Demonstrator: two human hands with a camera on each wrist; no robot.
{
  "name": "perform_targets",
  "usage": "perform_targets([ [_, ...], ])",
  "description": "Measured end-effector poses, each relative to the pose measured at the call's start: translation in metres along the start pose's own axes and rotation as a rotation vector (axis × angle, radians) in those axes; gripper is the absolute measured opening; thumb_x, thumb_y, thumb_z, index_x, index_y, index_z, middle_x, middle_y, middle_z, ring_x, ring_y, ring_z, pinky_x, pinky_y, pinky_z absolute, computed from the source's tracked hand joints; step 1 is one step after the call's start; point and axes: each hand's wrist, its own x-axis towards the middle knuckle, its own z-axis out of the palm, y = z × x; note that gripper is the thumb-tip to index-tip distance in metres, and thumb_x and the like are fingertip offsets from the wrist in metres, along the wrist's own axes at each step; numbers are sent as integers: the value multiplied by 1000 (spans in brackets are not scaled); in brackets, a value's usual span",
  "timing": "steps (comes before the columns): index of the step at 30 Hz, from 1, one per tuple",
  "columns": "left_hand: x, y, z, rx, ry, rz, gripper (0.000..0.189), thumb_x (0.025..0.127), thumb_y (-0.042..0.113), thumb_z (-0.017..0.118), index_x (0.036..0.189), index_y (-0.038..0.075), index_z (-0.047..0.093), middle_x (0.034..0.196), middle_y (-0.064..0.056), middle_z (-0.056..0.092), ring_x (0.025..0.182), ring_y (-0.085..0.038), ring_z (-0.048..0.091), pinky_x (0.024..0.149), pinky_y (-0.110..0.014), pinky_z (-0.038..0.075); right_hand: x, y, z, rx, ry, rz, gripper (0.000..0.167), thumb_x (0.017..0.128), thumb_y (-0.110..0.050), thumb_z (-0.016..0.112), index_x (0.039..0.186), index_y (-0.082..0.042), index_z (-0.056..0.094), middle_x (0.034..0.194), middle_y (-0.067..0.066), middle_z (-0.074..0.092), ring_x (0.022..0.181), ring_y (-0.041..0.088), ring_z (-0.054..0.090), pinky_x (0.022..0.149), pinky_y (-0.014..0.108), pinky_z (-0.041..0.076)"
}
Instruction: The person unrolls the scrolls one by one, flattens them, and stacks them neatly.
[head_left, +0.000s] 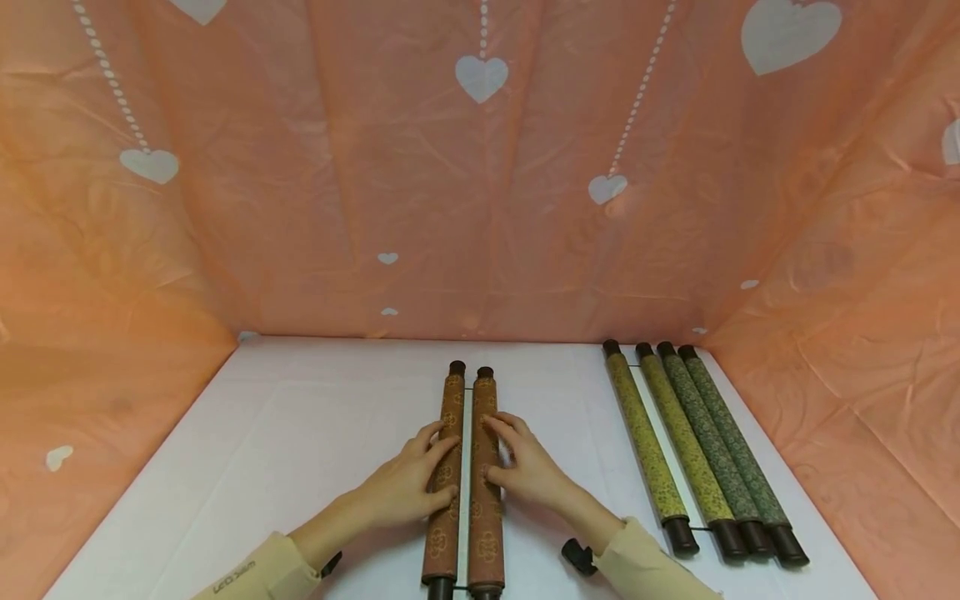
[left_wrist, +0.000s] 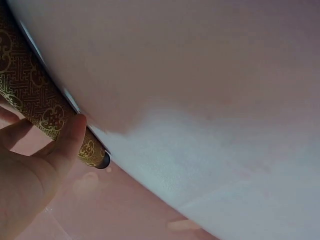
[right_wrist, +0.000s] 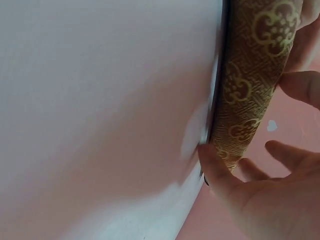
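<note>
A beige cloth left sleeve, printed with dark lettering, is lying along the lower edge, and a matching right sleeve is lying opposite, with a small black piece sitting by its cuff. Between them, two slim cylinders are running lengthwise down the middle of the white counter: a left brown roll and a right brown roll. Their woven-looking covering is showing golden looped medallions over fine angular fretwork, and dark, rounded knobs are capping the ends. A narrow pale strip is showing between them. The left hand is curling its parted fingers and thumb round the left roll; the right hand is gripping the right roll likewise, fingers bent and spaced. Farther right, two mottled yellow rolls are slanting with a pale gap between them, and two speckled green rolls are lying just beside, all dark-tipped. Behind, a creased, slightly glossy orange-pink sheet is hanging, bearing white hearts and dotted strings.
</note>
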Motion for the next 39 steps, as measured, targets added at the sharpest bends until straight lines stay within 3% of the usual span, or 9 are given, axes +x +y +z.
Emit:
perform_targets([
  [3,1,-1,-1,12,-22,30,69,93,31,67,155,5,49,168,-22,24,141,-46,43,95,-59,53,-1,2,-2,-54,-13,-35,78,81,-5,68,155,2,45,163,24,34,144,53,34,111,72,33],
  [5,1,-1,-1,24,-34,48,68,92,28,65,155,8,50,169,-20,22,140,-45,44,92,-57,53,-1,3,-3,-78,-25,-52,77,81,-2,65,155,1,46,164,21,34,145,52,31,110,73,32],
  [11,2,-2,-3,82,-38,93,60,89,23,59,148,11,59,169,-17,26,133,-44,51,91,-56,53,-3,7,-6,-121,-55,-73,70,83,7,59,153,1,49,160,20,42,145,50,33,112,73,29],
  [20,1,-4,-6,98,-53,91,50,93,24,54,139,9,68,167,-14,34,134,-44,50,98,-61,49,-7,8,-11,-120,-67,-13,66,91,4,54,156,-2,46,162,17,40,147,48,31,115,72,26],
  [27,-2,-5,-7,103,-7,60,41,97,32,66,130,9,70,163,-17,38,134,-45,51,100,-62,48,-9,9,-11,-154,-3,10,59,100,-24,66,153,-3,50,157,17,46,144,45,38,114,67,33],
  [34,-4,-6,-7,97,37,-6,48,87,42,81,121,11,68,160,-20,41,133,-46,52,101,-62,48,-11,10,-13,-179,68,96,75,90,-41,81,150,-6,53,151,18,45,140,44,42,107,63,43],
  [39,-5,-7,-7,88,65,-32,54,81,47,87,116,12,66,157,-20,42,129,-44,55,95,-60,51,-12,13,-14,-220,94,119,81,83,-40,88,148,-7,55,148,18,46,136,43,46,103,61,47],
])
